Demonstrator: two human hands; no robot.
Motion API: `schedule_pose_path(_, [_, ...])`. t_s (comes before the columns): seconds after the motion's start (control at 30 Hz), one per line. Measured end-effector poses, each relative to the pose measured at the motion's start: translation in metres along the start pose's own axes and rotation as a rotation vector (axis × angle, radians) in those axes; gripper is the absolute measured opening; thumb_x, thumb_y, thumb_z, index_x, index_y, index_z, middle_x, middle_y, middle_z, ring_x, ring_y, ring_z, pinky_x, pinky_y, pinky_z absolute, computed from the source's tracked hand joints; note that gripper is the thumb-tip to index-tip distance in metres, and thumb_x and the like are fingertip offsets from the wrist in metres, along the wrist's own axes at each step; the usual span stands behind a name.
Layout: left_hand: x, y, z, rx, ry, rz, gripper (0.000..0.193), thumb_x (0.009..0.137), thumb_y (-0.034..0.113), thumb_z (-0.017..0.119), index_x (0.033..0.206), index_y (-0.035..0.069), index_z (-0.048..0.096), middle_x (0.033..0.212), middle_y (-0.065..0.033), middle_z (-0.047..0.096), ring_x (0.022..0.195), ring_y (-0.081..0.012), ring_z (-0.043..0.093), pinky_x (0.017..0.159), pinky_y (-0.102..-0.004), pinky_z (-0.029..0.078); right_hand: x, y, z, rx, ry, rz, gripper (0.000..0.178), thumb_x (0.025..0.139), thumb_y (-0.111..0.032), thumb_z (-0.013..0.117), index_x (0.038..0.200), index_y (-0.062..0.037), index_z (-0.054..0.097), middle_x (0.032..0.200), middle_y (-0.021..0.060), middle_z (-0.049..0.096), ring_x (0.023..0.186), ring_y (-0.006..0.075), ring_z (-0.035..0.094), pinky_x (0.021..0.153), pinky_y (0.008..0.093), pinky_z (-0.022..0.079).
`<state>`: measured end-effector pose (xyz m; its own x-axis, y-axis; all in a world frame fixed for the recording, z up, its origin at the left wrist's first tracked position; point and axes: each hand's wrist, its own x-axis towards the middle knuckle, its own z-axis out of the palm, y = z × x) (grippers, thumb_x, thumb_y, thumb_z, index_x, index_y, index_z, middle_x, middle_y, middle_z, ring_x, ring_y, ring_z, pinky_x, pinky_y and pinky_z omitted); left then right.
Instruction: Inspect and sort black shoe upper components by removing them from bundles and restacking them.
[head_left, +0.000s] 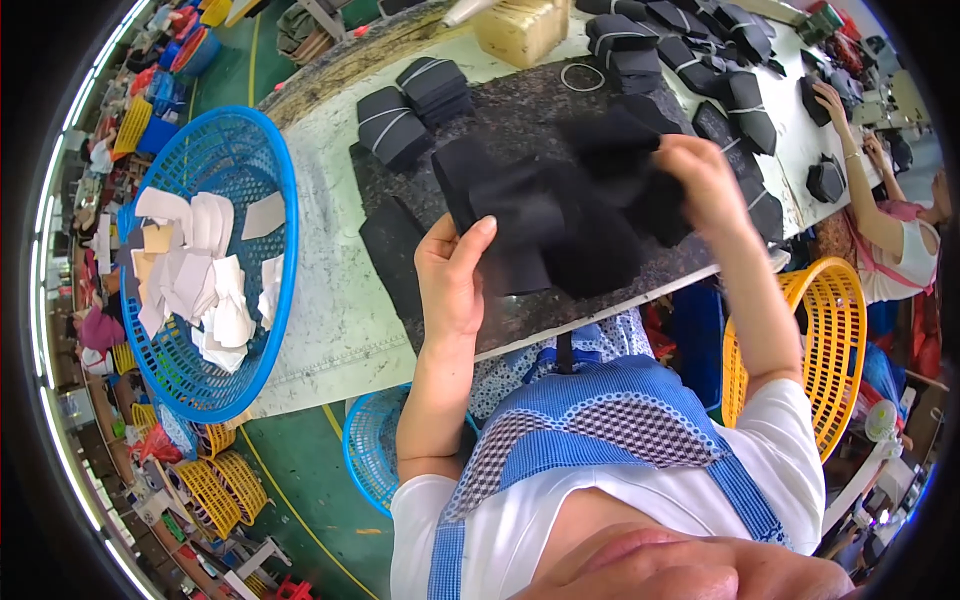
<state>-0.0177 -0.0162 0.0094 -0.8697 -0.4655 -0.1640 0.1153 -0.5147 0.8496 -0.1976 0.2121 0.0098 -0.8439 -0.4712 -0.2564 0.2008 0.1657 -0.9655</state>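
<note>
Right between your hands, above the dark mottled mat (500,325), a spread of black pieces (595,240) shows flat, matt and soft-edged, overlapping and blurred. As a group they fan sideways, running from your left hand (452,270) across toward your right hand (700,175); blur hides each single piece's long axis. Your hands are apart: the left pinches the near-left edge under its thumb, while the right curls at the far-right side, its grip too smeared to tell. Beyond your left hand sit banded black bundles (392,128); to its left, a blue basket (291,235) holds white, grey and beige pieces.
</note>
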Motion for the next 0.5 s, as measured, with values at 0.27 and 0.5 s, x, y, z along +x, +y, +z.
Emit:
schedule_pose_path(0.27, [0.0,-0.008,0.006,0.23,0.019,0.065,0.008,0.086,0.005,0.064,0.091,0.001,0.059,0.087,-0.0021,0.065,0.075,-0.0022,0.056,0.069,-0.0172,0.043,-0.028,-0.041,0.007,-0.755,0.409,-0.721,0.023,0.074,-0.016,0.072,0.093,-0.0032,0.067,0.08,0.0049,0.062,0.066,0.0127,0.058,0.059,0.0247,0.046])
schedule_pose_path(0.5, [-0.008,-0.011,0.014,0.288,-0.116,0.058,0.015,0.084,0.009,0.07,0.094,-0.001,0.064,0.076,0.0023,0.062,0.064,0.0006,0.048,0.055,-0.0149,0.035,-0.036,-0.024,0.088,-0.384,-0.219,-0.492,0.013,0.072,-0.002,0.064,0.083,0.0035,0.061,0.065,0.0084,0.06,0.059,0.0149,0.06,0.055,0.0269,0.048])
